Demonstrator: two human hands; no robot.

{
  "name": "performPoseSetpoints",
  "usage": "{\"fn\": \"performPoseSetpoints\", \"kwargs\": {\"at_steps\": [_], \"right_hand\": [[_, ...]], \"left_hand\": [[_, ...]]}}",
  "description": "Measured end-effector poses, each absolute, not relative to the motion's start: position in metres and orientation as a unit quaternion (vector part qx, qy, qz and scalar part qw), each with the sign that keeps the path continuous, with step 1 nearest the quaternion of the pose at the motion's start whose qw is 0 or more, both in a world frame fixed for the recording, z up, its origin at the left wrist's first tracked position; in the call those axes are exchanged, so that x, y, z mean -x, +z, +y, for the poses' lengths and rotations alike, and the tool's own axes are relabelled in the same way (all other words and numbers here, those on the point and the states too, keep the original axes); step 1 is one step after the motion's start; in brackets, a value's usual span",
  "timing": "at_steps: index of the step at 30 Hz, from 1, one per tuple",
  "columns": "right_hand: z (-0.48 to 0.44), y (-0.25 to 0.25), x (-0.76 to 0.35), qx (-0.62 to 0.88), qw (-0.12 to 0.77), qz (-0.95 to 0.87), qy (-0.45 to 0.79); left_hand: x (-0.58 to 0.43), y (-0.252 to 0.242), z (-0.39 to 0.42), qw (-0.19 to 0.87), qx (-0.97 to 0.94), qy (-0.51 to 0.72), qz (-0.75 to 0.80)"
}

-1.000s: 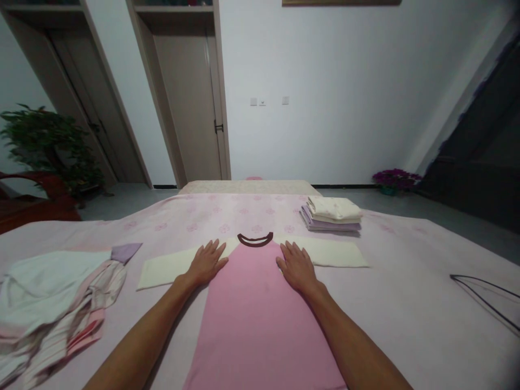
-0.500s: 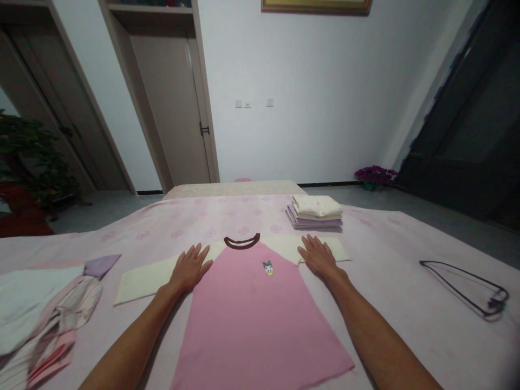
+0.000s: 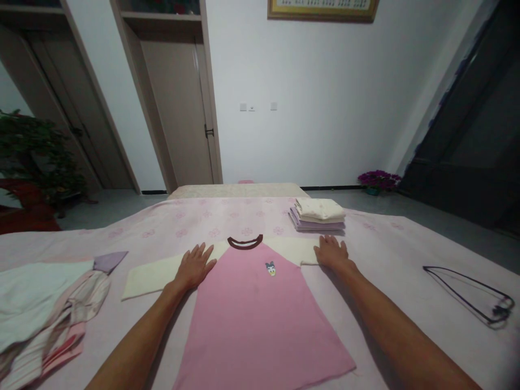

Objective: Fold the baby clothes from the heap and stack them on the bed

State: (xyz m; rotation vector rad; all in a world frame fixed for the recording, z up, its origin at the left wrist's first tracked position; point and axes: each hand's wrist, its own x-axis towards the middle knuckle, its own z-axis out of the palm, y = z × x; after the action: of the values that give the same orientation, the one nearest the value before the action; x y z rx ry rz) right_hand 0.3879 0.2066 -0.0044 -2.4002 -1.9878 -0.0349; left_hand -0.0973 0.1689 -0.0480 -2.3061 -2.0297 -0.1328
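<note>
A pink T-shirt (image 3: 260, 319) lies flat on the bed, with cream sleeves spread sideways, a dark brown collar (image 3: 245, 241) and a small cartoon duck badge (image 3: 270, 268) on the chest. My left hand (image 3: 195, 266) rests palm down at the left shoulder seam, fingers apart. My right hand (image 3: 331, 253) lies flat on the outer part of the right cream sleeve (image 3: 303, 251), hiding its end. The left cream sleeve (image 3: 162, 276) stretches out uncovered beyond my left hand.
A pink flowered bedsheet (image 3: 122, 244) covers the bed. A loose clothes pile (image 3: 40, 303) lies at left, a folded cream and lilac stack (image 3: 319, 215) lies beyond the shirt, and a black wire hanger (image 3: 467, 295) lies at right.
My right hand has slid outward along the right sleeve and now covers its end. My left hand has barely moved. The view has shifted slightly.
</note>
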Motion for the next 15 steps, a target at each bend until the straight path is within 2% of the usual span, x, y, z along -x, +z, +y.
{"fn": "performPoseSetpoints", "kwargs": {"at_steps": [8, 15], "right_hand": [[0.185, 0.0, -0.235, 0.569, 0.062, -0.82, 0.009], [0.2, -0.026, -0.214, 0.589, 0.065, -0.804, 0.049]], "left_hand": [[0.098, -0.05, 0.169, 0.036, 0.747, -0.053, -0.661], [0.099, -0.049, 0.17, 0.038, 0.747, -0.051, -0.662]]}}
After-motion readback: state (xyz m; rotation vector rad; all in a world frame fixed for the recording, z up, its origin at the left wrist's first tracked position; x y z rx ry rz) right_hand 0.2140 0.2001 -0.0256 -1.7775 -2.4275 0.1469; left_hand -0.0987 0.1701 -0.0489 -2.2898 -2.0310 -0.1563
